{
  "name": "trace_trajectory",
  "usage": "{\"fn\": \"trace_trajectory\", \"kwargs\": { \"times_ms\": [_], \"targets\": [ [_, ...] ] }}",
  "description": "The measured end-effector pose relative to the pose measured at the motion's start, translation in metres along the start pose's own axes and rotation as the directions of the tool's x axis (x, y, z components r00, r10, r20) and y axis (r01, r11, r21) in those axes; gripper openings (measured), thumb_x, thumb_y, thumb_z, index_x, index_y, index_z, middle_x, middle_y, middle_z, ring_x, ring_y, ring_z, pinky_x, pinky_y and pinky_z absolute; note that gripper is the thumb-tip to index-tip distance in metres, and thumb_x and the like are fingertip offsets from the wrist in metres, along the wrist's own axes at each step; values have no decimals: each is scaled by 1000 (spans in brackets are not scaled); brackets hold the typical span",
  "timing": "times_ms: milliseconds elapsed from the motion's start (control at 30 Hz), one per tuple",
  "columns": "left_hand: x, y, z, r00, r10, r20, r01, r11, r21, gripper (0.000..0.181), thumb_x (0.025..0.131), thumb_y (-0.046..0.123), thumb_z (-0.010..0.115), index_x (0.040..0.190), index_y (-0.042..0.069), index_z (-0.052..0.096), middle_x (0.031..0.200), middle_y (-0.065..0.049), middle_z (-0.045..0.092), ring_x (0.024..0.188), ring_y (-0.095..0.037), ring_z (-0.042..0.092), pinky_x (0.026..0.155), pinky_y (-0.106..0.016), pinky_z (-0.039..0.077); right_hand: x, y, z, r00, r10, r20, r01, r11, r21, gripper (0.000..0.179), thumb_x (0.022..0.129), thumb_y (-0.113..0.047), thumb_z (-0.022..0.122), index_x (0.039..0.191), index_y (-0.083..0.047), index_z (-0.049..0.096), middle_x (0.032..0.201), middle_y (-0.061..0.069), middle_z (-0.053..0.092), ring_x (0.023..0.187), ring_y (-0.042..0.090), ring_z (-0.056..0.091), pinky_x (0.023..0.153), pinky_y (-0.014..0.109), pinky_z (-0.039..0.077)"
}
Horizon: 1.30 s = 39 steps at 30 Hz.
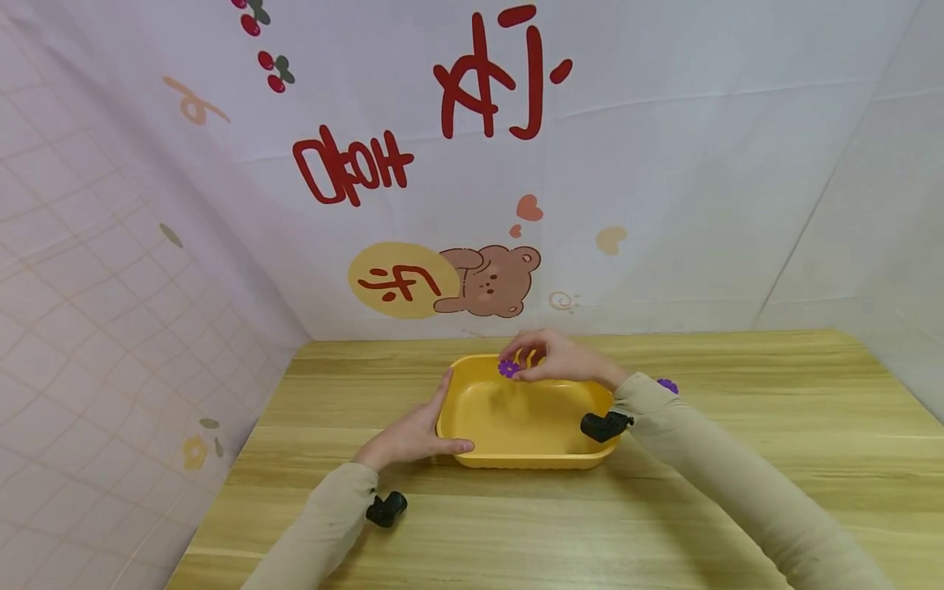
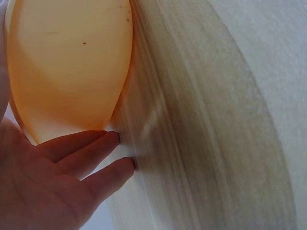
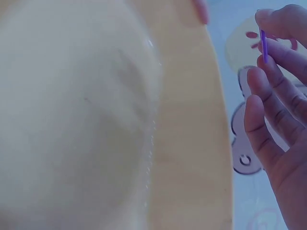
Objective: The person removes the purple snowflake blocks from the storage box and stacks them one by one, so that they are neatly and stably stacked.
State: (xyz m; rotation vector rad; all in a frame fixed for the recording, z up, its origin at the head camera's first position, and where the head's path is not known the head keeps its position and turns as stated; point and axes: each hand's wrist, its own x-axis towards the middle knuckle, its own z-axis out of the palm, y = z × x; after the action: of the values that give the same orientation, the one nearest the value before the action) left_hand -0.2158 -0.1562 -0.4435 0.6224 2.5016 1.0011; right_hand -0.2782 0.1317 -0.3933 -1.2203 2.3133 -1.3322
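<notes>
A shallow yellow plastic basin (image 1: 527, 461) with rounded corners stands on the wooden table. My left hand (image 1: 413, 430) grips it by the left side, thumb over the near rim and fingers along the outer wall. In the left wrist view several fingers (image 2: 96, 151) lie against or beside the basin wall (image 2: 72, 72). Above the far part of the basin, my right hand (image 1: 556, 358) pinches a small purple flower-shaped disc (image 1: 508, 369) between thumb and fingertips. The right wrist view shows that disc (image 3: 264, 46) edge-on. No other piece shows inside the basin.
Another purple flower-shaped disc (image 1: 667, 385) lies on the table (image 1: 774, 426) to the right, partly behind the right sleeve. A white printed cloth (image 1: 664, 205) rises behind the table's far edge and along its sides. Black wrist cameras (image 1: 387, 510) hang at both cuffs.
</notes>
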Motion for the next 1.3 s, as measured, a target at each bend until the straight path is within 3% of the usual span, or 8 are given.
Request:
{"fn": "trace_trajectory", "kwargs": {
  "times_ms": [100,233,400,767,1300],
  "targets": [
    [0,-1,0,1000,4,-4,-4,1000,7,121,79,51,76,155,19,-12,122,-16,56,92,-17,54,94,-41,43,-3,16,-7,999,-14,-30,14,1000,2,26,84,-8,74,110,-5,71,102,3,66,84,22,60,72,34,53],
    [0,-1,0,1000,11,-5,-11,1000,10,121,79,51,76,155,19,-12,113,-13,58,89,-17,54,91,-40,44,-9,19,-14,998,-22,-61,23,1000,11,26,84,-8,74,110,-4,70,104,4,66,83,22,60,71,34,53],
    [0,-1,1,1000,18,-8,-18,1000,8,121,78,50,77,155,18,-11,103,-9,58,86,-18,53,88,-38,44,-20,22,-23,996,48,-78,-45,998,32,27,85,-8,74,112,-4,70,104,6,66,86,24,59,72,31,52],
    [0,-1,0,1000,28,-7,-28,1000,-14,121,78,47,78,155,16,-10,103,-9,58,85,-18,53,89,-38,43,-49,37,-42,990,72,-121,-72,997,3,27,85,-5,73,112,-3,69,104,8,66,83,25,58,72,31,52],
    [0,-1,0,999,34,-6,-34,999,-12,122,78,48,78,155,15,-10,104,-12,58,86,-19,52,88,-39,43,-81,50,-53,984,82,-158,-85,996,-15,28,87,-5,71,114,2,66,106,10,65,84,23,59,74,31,53]
  ]
}}
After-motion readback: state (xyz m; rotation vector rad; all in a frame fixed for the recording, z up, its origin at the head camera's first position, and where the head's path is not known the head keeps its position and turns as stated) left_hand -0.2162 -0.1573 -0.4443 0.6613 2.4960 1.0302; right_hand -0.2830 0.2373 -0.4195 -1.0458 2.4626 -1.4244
